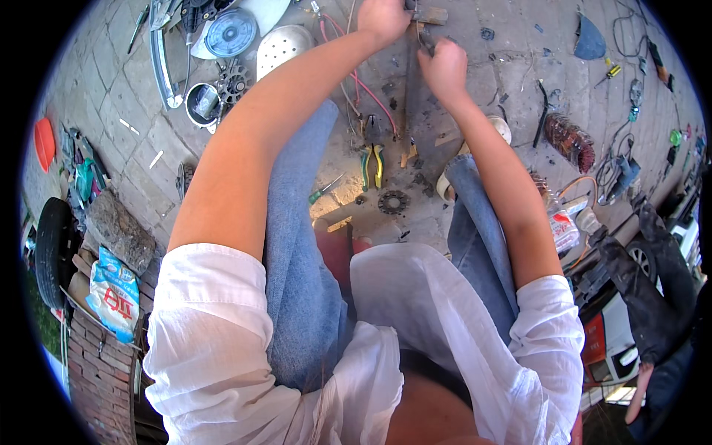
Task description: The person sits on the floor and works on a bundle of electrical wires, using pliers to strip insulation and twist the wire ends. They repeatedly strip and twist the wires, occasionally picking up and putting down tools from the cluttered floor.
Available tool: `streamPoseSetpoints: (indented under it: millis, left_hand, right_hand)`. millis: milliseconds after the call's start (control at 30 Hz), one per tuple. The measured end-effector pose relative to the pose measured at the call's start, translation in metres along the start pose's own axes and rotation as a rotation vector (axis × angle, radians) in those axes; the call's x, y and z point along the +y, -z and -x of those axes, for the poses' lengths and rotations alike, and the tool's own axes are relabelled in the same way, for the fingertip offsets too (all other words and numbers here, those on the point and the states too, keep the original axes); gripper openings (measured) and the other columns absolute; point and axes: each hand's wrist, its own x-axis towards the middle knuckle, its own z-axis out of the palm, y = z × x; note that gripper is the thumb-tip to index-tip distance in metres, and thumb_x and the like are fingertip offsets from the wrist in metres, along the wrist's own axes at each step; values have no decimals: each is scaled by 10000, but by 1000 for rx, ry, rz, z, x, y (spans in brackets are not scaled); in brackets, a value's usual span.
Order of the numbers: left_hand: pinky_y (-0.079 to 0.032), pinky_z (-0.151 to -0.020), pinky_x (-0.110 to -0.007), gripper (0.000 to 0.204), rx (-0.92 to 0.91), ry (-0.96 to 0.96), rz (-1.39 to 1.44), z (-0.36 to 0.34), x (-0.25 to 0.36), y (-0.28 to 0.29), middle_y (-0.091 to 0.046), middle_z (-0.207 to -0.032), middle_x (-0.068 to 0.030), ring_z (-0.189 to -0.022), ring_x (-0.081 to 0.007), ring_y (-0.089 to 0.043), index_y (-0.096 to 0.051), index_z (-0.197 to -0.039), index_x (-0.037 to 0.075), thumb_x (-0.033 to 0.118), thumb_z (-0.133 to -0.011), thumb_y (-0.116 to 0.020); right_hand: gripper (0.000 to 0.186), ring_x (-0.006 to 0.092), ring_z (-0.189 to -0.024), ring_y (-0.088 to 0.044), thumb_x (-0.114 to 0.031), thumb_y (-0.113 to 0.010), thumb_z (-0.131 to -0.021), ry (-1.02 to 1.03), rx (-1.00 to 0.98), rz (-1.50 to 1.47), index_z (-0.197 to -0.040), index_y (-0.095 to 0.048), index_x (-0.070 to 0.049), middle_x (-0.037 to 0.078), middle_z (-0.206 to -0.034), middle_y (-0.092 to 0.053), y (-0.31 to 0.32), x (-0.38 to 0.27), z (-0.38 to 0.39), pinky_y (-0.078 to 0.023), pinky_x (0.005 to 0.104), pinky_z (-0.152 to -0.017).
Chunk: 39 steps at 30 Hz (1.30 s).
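Note:
At the top edge my left hand (382, 20) is closed, with its fingers partly cut off by the frame; what it grips is hidden. Just to its right lies a blocky hammer head (430, 15). My right hand (446, 68) is curled shut around a small dark piece, too hidden to name, beside a thin metal strip. Between the hands a long dark bar (410, 111) runs toward me along the ground. Nearer my knees are pliers (373, 165) with yellow-green handles, a screwdriver (326, 188) and a dark toothed ring (394, 201).
Left of my arm lie a blue round lid (231, 33), a white perforated cover (285, 49) and a metal cup (202, 104). To the right are a copper wire coil (569, 142), a yellow screwdriver (609, 75) and a power tool (621, 180). Another person (642, 371) is at lower right.

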Motion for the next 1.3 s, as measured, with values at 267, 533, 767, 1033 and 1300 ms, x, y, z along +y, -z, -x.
streamPoseSetpoints:
  millis: [267,533,767,1033,1300]
  left_hand:
    - [-492,-775,-492,183,-57,-138,76,-3,-8,12,-622,-879,-239,-864,-421,-609,-636,-904,10,107,-753,-602]
    - [-512,-736,-449,178,-241,-188,7,24,8,38,-649,-842,-224,-823,-384,-637,-664,-901,11,148,-791,-633]
    - [-541,-750,-445,241,-273,-276,6,40,27,39,-685,-881,-175,-836,-345,-665,-661,-988,9,210,-857,-641]
    - [-514,-724,-475,212,-478,-302,-146,50,45,45,-656,-813,-201,-795,-387,-633,-700,-922,48,229,-867,-605]
    - [-504,-722,-474,209,-544,-242,-16,58,73,48,-664,-814,-193,-791,-397,-629,-715,-898,60,238,-869,-609]
  right_hand:
    - [229,424,-761,-617,-179,-687,-769,7,51,-29,-876,-651,20,247,-789,-633,7,27,25,-507,472,-700]
    - [320,278,-688,-642,-299,-714,-834,-78,39,-235,-984,-695,-17,166,-770,-666,49,16,10,-506,358,-663]
    - [356,110,-514,-521,-349,-715,-865,-392,-137,-573,-865,-686,6,37,-605,-586,32,4,-8,-430,305,-502]
    - [317,246,-537,-547,-287,-688,-863,-284,133,-300,-795,-645,20,138,-578,-576,25,32,-10,-445,391,-556]
    - [256,123,-573,-540,-203,-667,-902,-735,122,-659,-798,-642,29,41,-682,-612,61,45,-9,-430,279,-548]
